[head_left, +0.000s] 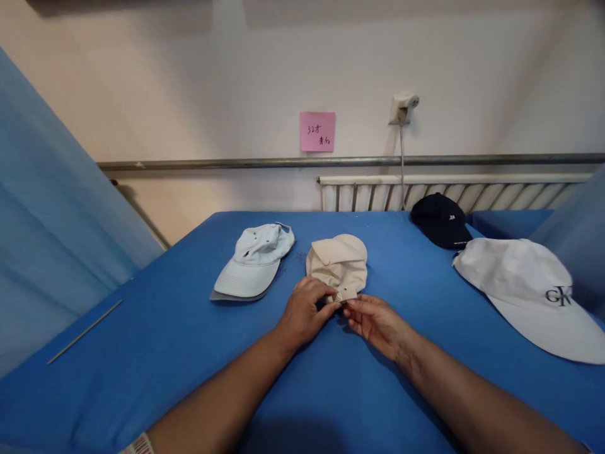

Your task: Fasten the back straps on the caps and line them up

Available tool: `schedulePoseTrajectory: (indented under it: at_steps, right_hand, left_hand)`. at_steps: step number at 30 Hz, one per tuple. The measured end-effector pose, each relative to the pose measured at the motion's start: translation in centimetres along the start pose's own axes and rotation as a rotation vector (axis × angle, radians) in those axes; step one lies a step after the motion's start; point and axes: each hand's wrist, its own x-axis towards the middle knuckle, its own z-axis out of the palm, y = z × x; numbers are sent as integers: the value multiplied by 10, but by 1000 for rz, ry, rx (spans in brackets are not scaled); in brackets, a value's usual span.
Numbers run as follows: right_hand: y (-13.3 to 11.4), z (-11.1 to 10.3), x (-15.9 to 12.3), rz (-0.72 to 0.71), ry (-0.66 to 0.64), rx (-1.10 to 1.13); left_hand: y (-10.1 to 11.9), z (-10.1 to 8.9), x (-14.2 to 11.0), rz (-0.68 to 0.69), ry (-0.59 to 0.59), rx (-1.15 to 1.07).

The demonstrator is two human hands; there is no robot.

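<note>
In the middle of the blue-covered table lies a beige cap (338, 258), its back strap facing me. My left hand (309, 306) is closed on the left end of that strap, near a small buckle. From the other side, my right hand (375, 321) pinches the strap's right part between thumb and fingers, with the lower fingers curled. A light blue cap (253, 258) with a small dark emblem rests to the left, its brim toward me. To the right sits a large white cap (524, 271) with dark letters, and behind it a navy cap (439, 217).
A thin stick (85, 331) lies on the blue sheet (165, 353) at the left. Blue curtains (47, 208) hang at both sides. Behind are a metal rail (227, 164), a radiator (368, 195), a pink note (317, 131) and a socket (401, 110) with a plugged-in cord.
</note>
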Motion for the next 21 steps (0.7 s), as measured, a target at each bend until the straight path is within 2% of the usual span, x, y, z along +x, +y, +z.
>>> schedulePoseTrajectory:
  at_steps: [5, 15, 21]
  right_hand:
    - [4, 1, 4, -59, 51, 17]
    - [11, 6, -1, -238, 339, -7]
    - [12, 9, -1, -209, 189, -92]
  left_hand:
    - [2, 1, 1, 23, -38, 79]
    - [1, 2, -1, -11, -43, 124]
    - [6, 2, 0, 18, -60, 91]
